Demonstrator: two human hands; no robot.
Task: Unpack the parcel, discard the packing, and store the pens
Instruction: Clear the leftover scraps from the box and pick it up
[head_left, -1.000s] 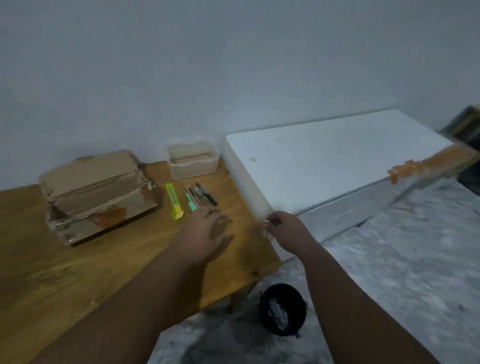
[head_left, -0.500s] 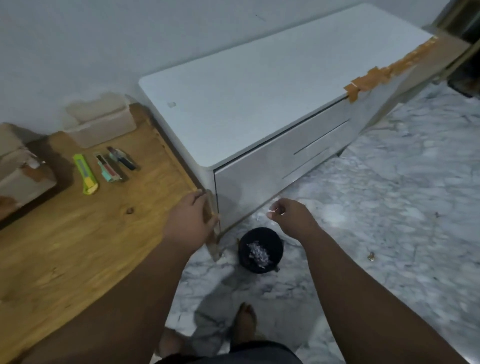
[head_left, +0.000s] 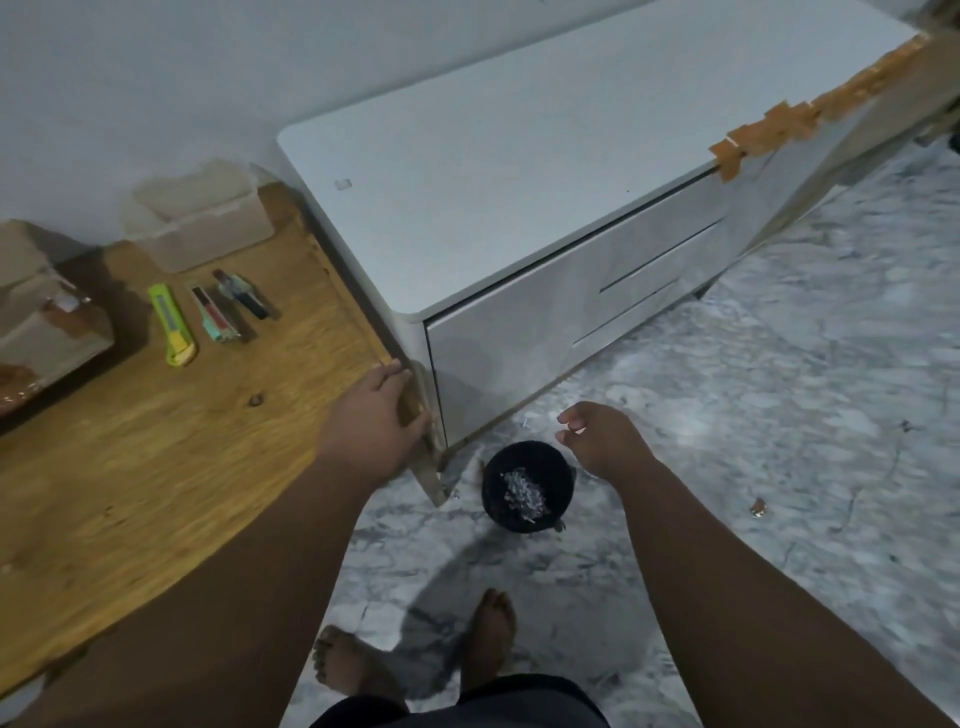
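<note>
Several pens (head_left: 228, 306) lie side by side on the wooden table (head_left: 156, 441), beside a yellow-green box cutter (head_left: 171, 325). A clear plastic box (head_left: 202, 228) stands behind them by the wall. The opened cardboard parcel (head_left: 36, 312) sits at the far left, partly out of frame. My left hand (head_left: 376, 421) grips the table's right corner. My right hand (head_left: 597, 439) hovers above a black bin (head_left: 527, 486) on the floor, fingers loosely curled with nothing visible in them. Shiny crumpled packing lies inside the bin.
A white low cabinet (head_left: 519, 182) with drawers stands right against the table; brown tape (head_left: 769, 130) marks its far edge. The floor (head_left: 779, 415) is grey marble with a small scrap (head_left: 758, 506) on it. My bare feet (head_left: 415, 654) stand below the bin.
The view has tilted down from the tabletop to the floor and bin. My left hand slid from the tabletop to the table's corner; my right hand left the cabinet edge and moved over the bin.
</note>
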